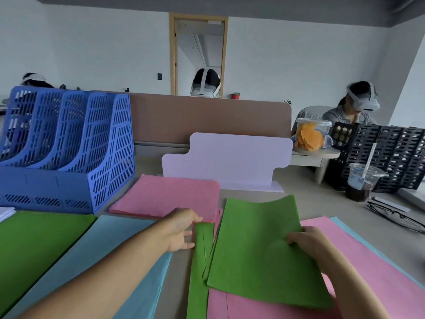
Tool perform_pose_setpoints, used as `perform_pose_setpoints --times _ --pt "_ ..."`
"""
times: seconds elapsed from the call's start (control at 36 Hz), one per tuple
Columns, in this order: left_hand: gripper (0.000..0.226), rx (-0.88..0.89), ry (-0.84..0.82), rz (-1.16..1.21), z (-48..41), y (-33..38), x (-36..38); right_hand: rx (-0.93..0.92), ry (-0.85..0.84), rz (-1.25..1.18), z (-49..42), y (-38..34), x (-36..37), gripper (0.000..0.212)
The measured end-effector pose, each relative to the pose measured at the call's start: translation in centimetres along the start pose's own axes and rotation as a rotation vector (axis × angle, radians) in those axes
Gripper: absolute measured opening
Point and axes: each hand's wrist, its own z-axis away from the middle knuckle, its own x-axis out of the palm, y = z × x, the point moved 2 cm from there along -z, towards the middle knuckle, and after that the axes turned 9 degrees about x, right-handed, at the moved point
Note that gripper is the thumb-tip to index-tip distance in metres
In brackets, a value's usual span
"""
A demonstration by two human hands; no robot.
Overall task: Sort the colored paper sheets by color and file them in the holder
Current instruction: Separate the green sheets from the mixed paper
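Sorting is half done (the blue holder [110, 157] looks empty): the right hand [308, 242] fingers pinch a green sheet [259, 249] lifted off the surface, the left hand [181, 229] fingers rest straight beside the pink pile [165, 194]

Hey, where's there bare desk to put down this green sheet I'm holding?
Bare desk shows between the lilac stand, the green sheet in your right hand and the iced drink. A narrow strip runs between the light blue sheets and the green strip. Nearer you, paper covers everything; the glasses crowd the right.
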Motion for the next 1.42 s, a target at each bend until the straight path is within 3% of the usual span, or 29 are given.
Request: perform_pose_setpoints --times 0.08,0.42,0.61,0.81,0.92,1.08,1.14,1.25,1.36,1.42 --pt "0.017 0.009 0.023 -0.003 0.1 -0.4 0.3 0.005 -0.005 0.028 -0.2 0.0 -0.3 0.012" --pt "0.015 0.005 -0.013 0.061 0.0 -1.0 0.4 -0.001 0.013 0.124 0.3 -0.2 -0.8 0.006" --pt "0.013 0.055 -0.043 0.030 -0.8 -0.7 2.2 0.016 0.037 0.123 -0.1 0.0 -0.8 0.016" --pt "0.040 0.306 -0.047 -0.168 -0.7 0.0 4.4 0.030 0.045 0.137 -1.0 0.4 -0.9 0.025" --pt "0.051 0.466 -0.085 -0.269 -0.6 1.3 4.8 0.016 0.058 0.157 -0.9 0.2 -0.7 0.020" --pt "0.077 0.429 0.061 -0.321 -3.1 0.8 2.9 -0.057 0.031 0.107 -0.6 -0.1 0.3 0.019" --pt "0.069 0.423 0.112 -0.440 -4.0 0.5 1.8 -0.079 0.008 0.084 -0.3 -0.3 0.9 0.016" --pt "0.017 0.449 0.055 -0.668 -4.7 0.0 0.3 -0.123 -0.012 0.069 0.0 -0.4 1.6 0.015" --pt "0.036 0.477 0.201 -0.924 -4.6 0.6 -0.8 -0.135 -0.029 0.051 0.3 -0.5 1.8 0.015" --pt "0.034 0.518 0.213 -0.921 -4.4 1.1 -0.8 -0.133 -0.025 0.051 0.4 -0.5 1.8 0.015"
